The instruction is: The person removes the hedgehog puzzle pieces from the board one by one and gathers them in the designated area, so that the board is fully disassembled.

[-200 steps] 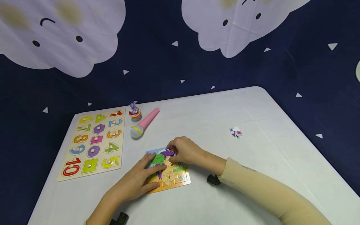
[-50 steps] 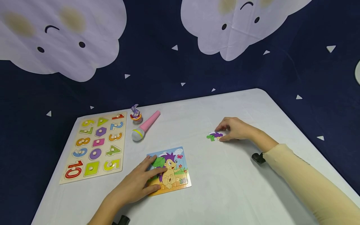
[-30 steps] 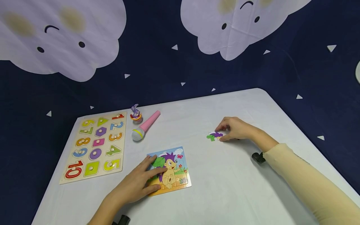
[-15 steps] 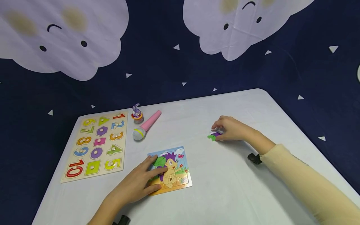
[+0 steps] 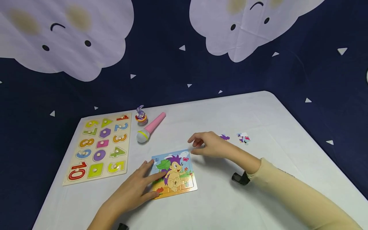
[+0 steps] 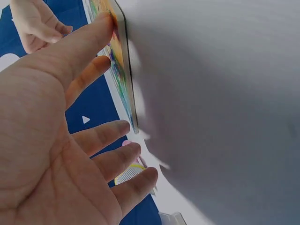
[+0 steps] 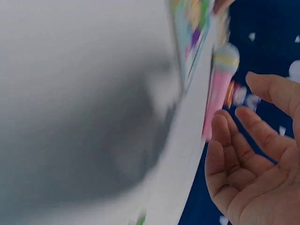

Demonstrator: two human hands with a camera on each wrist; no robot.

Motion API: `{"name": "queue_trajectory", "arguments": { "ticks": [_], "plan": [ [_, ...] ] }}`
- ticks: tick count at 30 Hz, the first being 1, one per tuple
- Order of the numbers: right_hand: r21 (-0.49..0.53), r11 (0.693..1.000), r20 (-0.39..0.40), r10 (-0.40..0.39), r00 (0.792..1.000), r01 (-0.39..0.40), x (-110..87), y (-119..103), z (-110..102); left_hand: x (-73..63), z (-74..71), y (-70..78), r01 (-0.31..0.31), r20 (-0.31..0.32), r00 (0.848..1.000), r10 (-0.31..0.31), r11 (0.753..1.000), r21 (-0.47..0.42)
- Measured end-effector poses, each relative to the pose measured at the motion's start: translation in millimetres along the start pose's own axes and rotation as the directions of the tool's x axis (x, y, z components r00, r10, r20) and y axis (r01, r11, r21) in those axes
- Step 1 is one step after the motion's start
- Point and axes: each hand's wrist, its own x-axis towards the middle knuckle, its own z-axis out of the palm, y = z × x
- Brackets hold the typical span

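Observation:
My left hand (image 5: 130, 190) rests its spread fingertips on the left edge of a jigsaw puzzle (image 5: 179, 182), a picture of a purple-haired hedgehog carrying a green leaf. Just off the puzzle's upper right corner hovers my right hand (image 5: 214, 145), fingers loosely bent, thumb apart, holding nothing. In the right wrist view, bare space shows between that thumb and the fingers. Behind this hand lies a purple puzzle piece (image 5: 225, 137), partly hidden. Farther right are loose white and blue pieces (image 5: 243, 139) with a pink butterfly; whether they are joined cannot be told.
On the left lies a wooden number and shape board (image 5: 106, 150) with knobbed pieces. A pink toy microphone (image 5: 155, 124) and a small purple bunny figure in a cup (image 5: 141, 115) stand near the back edge of the white table (image 5: 201, 115). A dark cloud-print cloth (image 5: 161, 57) hangs behind.
My right hand has left the purple and green piece on the right and moved left to the puzzle's upper right corner. My left hand has shifted slightly left, still touching the puzzle.

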Motion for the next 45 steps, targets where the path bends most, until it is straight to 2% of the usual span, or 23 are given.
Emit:
{"name": "queue_trajectory", "arguments": {
  "ticks": [3,9,15,22,29,34,40,45],
  "plan": [
    [0.108,0.994,0.033,0.003,0.999,-0.006,4.7,-10,13,-1.0,0.7,-1.9,0.008,0.003,1.0,-0.008,1.0,-0.007],
    [0.274,0.96,0.097,0.027,0.995,-0.053,16.4,-20,37,-2.2,2.2,-4.5,-0.014,-0.002,1.0,0.014,1.0,-0.007],
    [0.339,0.937,0.128,0.043,0.991,-0.085,25.2,-27,55,-3.2,2.9,-5.1,-0.039,-0.013,0.999,0.039,0.999,0.013],
    [0.372,0.923,0.124,0.057,0.991,-0.1,32.9,-38,67,-6.3,3.9,-6.4,-0.1,-0.042,0.994,0.101,0.995,0.029],
    [0.454,0.88,0.158,0.075,0.985,-0.14,36.6,-41,70,-5.5,5.2,-7.7,-0.136,-0.061,0.988,0.139,0.99,0.048],
    [0.499,0.853,0.17,0.075,0.983,-0.152,37.9,-42,71,-4.5,5.6,-7.5,-0.138,-0.065,0.988,0.14,0.99,0.043],
    [0.569,0.803,0.181,0.087,0.98,-0.176,40.5,-40,73,-3.3,5.3,-6.3,-0.139,-0.073,0.987,0.142,0.989,0.048],
    [0.669,0.704,0.203,0.135,0.97,-0.238,45.3,-34,74,-2.7,4.8,-5.0,-0.124,-0.068,0.99,0.127,0.991,0.05]
  ]
}}
